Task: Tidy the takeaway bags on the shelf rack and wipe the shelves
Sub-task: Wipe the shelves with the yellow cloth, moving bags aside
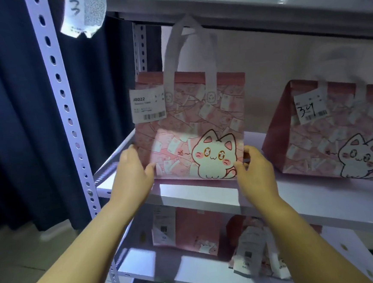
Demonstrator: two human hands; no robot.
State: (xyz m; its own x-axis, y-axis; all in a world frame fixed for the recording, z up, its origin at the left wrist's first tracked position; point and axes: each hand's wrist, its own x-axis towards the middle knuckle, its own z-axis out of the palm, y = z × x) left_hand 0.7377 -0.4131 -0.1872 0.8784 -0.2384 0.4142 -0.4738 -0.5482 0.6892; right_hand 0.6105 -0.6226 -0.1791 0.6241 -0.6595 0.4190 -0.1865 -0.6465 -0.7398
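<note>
A pink takeaway bag (192, 118) with a cartoon cat, white handles and a barcode receipt stands upright at the left end of the middle shelf (207, 192). My left hand (132, 174) holds its lower left corner, thumb on the front. My right hand (253, 171) holds its lower right corner, fingers behind the edge. A second pink cat bag (336, 134) with a receipt marked 324 stands to the right on the same shelf.
Below, a lower shelf (191, 272) carries more pink bags (199, 229) with hanging receipts. The perforated white upright (67, 110) runs down the left side, with a paper slip (84, 13) marked 3 at its top. A dark curtain (11, 110) hangs left.
</note>
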